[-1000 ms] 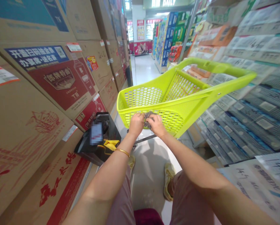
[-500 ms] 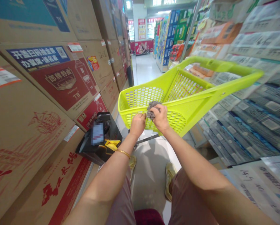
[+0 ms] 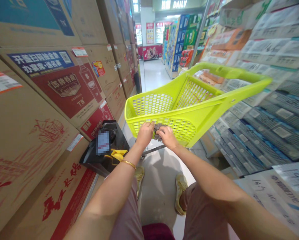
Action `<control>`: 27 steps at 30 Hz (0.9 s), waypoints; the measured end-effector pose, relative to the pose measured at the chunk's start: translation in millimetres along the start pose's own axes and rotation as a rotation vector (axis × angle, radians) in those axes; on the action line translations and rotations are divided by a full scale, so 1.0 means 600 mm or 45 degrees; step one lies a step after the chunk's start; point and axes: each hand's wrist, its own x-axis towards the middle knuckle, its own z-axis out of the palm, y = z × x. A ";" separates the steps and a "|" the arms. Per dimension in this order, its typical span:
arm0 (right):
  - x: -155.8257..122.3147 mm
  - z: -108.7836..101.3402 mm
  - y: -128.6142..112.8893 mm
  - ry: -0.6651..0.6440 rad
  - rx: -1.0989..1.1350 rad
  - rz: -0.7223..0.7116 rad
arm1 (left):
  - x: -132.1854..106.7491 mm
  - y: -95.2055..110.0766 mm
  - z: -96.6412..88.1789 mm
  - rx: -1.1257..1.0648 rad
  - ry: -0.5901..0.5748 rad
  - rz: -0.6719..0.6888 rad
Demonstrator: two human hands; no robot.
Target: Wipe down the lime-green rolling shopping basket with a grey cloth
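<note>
A lime-green shopping cart (image 3: 209, 110) with lattice sides stands in front of me, its basket wall towards my hands. My right hand (image 3: 169, 137) is closed on a crumpled grey cloth (image 3: 159, 128), which lies against the lattice below the rim. Left of the cloth, my left hand (image 3: 144, 134) is curled closed against the same side wall. Its fingertips meet the cloth's edge, and whatever they grip is hidden.
Stacked cardboard cartons (image 3: 74, 83) line the left side. At their foot stands a black bag (image 3: 114, 141) with a yellow strip. Blurred packaged goods (image 3: 267, 123) fill the right side. The aisle floor (image 3: 152, 71) runs on behind the cart.
My right hand and the cloth have moved down from the basket's rim to the lattice. My left hand has shifted slightly left. In view, the cart sits a little further left.
</note>
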 end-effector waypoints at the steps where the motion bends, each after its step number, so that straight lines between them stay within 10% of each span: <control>1: 0.002 -0.003 -0.001 0.012 0.010 0.002 | -0.003 0.001 -0.003 0.003 0.005 0.012; 13: 0.068 -0.062 -0.026 0.416 0.056 0.098 | -0.023 0.028 0.003 0.049 -0.220 -0.101; 27: 0.028 0.007 -0.007 0.056 -0.084 0.039 | -0.011 0.018 0.019 0.008 -0.325 -0.186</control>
